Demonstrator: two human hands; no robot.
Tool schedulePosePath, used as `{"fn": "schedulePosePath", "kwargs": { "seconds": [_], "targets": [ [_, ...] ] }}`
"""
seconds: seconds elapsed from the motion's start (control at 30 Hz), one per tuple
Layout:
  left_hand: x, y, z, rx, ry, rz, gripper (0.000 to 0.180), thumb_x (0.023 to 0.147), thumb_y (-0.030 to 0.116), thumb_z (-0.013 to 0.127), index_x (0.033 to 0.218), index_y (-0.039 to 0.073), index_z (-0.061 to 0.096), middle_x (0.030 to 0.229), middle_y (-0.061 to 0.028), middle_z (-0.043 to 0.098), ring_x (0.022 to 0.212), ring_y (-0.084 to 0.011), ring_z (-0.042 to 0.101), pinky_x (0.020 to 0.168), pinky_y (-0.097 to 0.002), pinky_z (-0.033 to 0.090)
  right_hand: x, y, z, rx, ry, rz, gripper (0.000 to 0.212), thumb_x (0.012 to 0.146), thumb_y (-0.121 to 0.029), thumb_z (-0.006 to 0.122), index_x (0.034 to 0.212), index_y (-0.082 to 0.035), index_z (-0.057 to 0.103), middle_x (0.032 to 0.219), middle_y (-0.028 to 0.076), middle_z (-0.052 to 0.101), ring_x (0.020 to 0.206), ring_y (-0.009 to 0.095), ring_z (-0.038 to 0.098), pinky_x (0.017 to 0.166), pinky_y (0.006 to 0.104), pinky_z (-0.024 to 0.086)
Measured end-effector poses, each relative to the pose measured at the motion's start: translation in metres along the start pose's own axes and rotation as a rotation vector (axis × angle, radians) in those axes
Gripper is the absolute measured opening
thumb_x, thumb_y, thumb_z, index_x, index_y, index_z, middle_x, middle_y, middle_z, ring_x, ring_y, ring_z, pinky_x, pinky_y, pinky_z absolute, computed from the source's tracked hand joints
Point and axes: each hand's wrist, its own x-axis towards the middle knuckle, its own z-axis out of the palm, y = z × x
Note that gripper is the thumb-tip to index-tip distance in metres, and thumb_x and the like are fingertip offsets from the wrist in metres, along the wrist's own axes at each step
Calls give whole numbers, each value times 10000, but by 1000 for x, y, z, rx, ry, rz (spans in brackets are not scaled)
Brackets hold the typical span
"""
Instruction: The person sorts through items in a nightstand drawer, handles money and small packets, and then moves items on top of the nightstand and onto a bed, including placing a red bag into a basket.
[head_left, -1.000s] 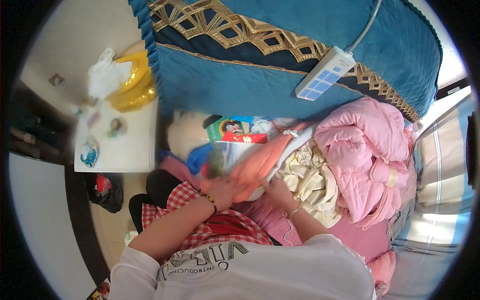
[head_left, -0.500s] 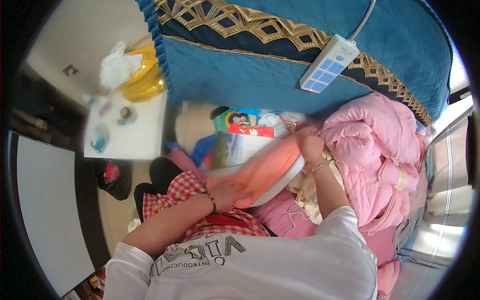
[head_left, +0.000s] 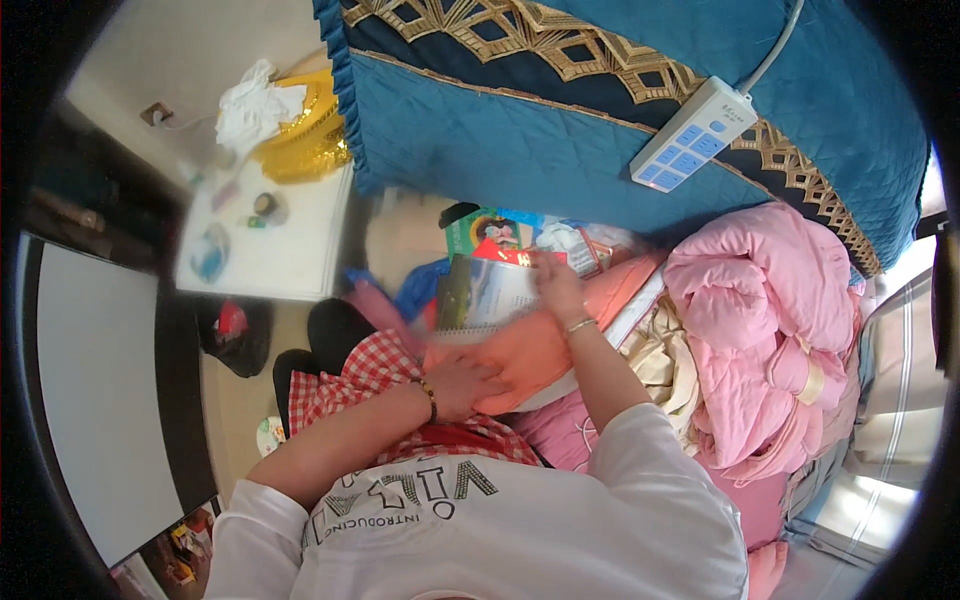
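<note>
An orange cloth piece with a white edge [head_left: 525, 345] lies aslant in front of me, across my lap and the pink bedding. My left hand [head_left: 463, 385] rests on its near left end, fingers spread over the fabric. My right hand [head_left: 557, 287] reaches over the far part of the cloth, fingers stretched out and slightly blurred. Those fingers are beside a spiral-bound booklet [head_left: 488, 290] with a landscape picture and just below a red packet [head_left: 500, 254]. Behind these lies a green picture book [head_left: 468, 232].
A quilted blue cover [head_left: 500, 135] with a white power strip [head_left: 695, 135] lies beyond. To the right is a bunched pink quilt [head_left: 750, 275] with cream cloth [head_left: 665, 370] beside it. At left stand a white table [head_left: 250, 275] and a black bag [head_left: 240, 345].
My right hand has let go of the cloth's far right end and moved left, over toward the booklet. My left hand stays on the near end. The whole view has shifted slightly.
</note>
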Motion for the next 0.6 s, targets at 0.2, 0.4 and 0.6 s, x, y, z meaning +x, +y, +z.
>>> {"fn": "schedulePosePath", "kwargs": {
  "seconds": [0.2,0.4,0.6],
  "targets": [
    [2,1,-15,-85,-172,-14,595,717,177,615,1283,271,459,1319,-33,429,1247,-266,356,1010,-455,267,-64,17,-24,-582,-532,-49,316,856,-242,436,960,-29,644,928,172,645,882,329,615,767,435,473],
    [-1,-1,-5,-188,14,-2,634,735,253,649,1320,235,404,1372,-53,386,1274,-302,329,1026,-473,259,-84,28,-56,-418,-411,-77,353,861,-303,443,817,-27,660,835,175,640,774,339,614,709,434,469],
    [-1,1,-39,-218,-18,-459,762,694,413,689,1345,218,346,1326,-141,422,1238,-316,374,1024,-464,266,-76,0,-22,-276,-427,-219,387,876,-375,437,872,-56,657,859,182,634,815,358,599,725,437,463]
  ]
}}
